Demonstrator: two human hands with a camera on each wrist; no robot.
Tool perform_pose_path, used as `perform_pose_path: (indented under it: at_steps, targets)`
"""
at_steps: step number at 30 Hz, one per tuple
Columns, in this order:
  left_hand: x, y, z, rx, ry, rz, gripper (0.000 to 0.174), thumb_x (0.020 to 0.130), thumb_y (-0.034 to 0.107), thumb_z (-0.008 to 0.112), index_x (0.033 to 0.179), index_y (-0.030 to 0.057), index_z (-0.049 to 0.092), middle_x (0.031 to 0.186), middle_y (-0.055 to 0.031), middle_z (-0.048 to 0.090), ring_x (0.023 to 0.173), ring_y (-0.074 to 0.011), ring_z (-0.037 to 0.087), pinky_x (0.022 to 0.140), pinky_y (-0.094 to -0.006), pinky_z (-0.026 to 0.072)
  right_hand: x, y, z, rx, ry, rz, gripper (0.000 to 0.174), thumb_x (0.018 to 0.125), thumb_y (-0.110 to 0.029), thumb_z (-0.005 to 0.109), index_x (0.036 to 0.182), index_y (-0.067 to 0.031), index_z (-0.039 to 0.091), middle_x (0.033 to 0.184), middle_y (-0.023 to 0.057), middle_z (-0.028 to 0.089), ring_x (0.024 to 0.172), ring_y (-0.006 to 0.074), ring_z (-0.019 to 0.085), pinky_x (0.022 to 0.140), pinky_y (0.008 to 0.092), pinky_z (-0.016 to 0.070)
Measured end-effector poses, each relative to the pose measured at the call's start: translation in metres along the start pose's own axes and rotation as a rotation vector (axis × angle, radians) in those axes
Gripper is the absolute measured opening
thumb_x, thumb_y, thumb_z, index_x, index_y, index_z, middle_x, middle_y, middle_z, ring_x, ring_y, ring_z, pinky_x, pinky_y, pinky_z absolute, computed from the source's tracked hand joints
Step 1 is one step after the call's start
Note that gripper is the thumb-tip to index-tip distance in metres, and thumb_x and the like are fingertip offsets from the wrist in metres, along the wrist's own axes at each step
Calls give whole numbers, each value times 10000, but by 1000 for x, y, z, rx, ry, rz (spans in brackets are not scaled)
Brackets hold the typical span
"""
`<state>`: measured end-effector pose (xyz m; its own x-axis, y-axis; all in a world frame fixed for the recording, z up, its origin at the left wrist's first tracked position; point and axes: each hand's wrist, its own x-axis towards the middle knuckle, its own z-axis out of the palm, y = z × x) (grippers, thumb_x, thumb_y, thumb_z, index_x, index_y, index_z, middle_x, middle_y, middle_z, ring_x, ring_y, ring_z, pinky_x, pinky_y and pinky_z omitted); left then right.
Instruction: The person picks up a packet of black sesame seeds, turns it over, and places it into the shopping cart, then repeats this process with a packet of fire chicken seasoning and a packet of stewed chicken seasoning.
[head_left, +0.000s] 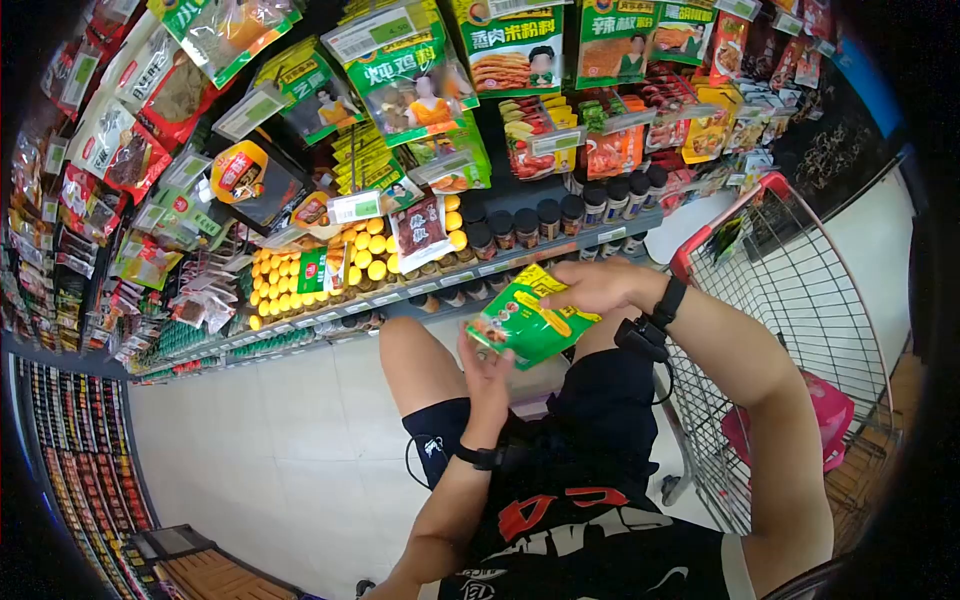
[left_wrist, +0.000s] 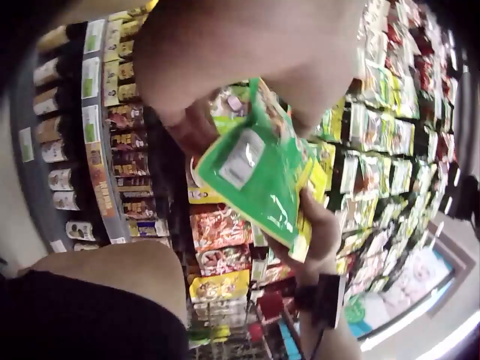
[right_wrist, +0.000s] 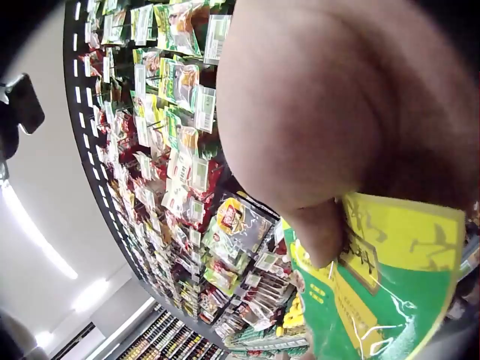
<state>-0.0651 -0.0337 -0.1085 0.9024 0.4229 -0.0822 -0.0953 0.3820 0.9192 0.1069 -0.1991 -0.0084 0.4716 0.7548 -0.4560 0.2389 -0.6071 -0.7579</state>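
A green and yellow seasoning packet point(head_left: 532, 322) is held between both hands in front of the lap. My right hand point(head_left: 598, 287) pinches its yellow top end, with the thumb lying across the printed front. At the opposite, lower end, my left hand point(head_left: 485, 372) holds the packet by its edge. The left wrist view shows the green back of the packet point(left_wrist: 255, 176) with a white label on it. Close up in the right wrist view, the right thumb point(right_wrist: 319, 232) presses on the yellow band.
Hanging seasoning packets point(head_left: 410, 85) fill the rack ahead. Below them, a shelf point(head_left: 470, 272) holds yellow-capped bottles point(head_left: 285, 280) and dark-lidded jars point(head_left: 550, 215). A shopping cart point(head_left: 790, 290) with a pink bag point(head_left: 828, 420) stands close on the right. Pale floor tiles point(head_left: 270, 430) lie to the left.
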Motion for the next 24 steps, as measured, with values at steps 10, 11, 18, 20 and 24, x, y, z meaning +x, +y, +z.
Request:
perform_pose_path:
  at_steps: [10, 11, 18, 20, 24]
  targets:
    - [5, -10, -31, 143, -88, -114, 258, 895, 93, 698, 1119, -13, 628, 1057, -50, 673, 930, -112, 628, 842, -258, 486, 23, 42, 15, -497, 464, -322, 418, 874, -409, 637, 925, 6, 641, 950, 196, 658, 878, 393, 630, 795, 460, 494]
    - [5, -11, -30, 153, -83, -104, 256, 892, 95, 703, 1112, -13, 632, 1052, -49, 674, 926, -111, 627, 839, -259, 487, 22, 43, 14, -478, 458, -288, 400, 866, -401, 643, 897, -2, 654, 912, 190, 661, 861, 389, 632, 786, 462, 498]
    - [5, -11, -31, 220, -115, -60, 231, 882, 97, 717, 1075, -12, 652, 1016, -43, 682, 898, -104, 631, 817, -259, 494, 11, 19, 10, -434, 466, -142, 301, 834, -351, 669, 786, -58, 723, 759, 179, 665, 757, 365, 649, 693, 469, 518]
    - [6, -12, -34, 190, -120, -64, 237, 876, 80, 718, 1081, -11, 644, 1026, -47, 680, 908, -110, 633, 824, -261, 495, 11, 17, 11, -430, 475, -133, 295, 831, -342, 669, 770, -59, 727, 746, 178, 665, 728, 364, 651, 667, 471, 518]
    - [4, -13, -27, 92, -127, -99, 319, 863, 25, 711, 1154, -16, 588, 1098, -72, 661, 974, -131, 631, 862, -280, 500, 13, 19, 11, -429, 510, -153, 308, 831, -339, 665, 743, -48, 719, 727, 173, 663, 696, 364, 650, 657, 469, 518]
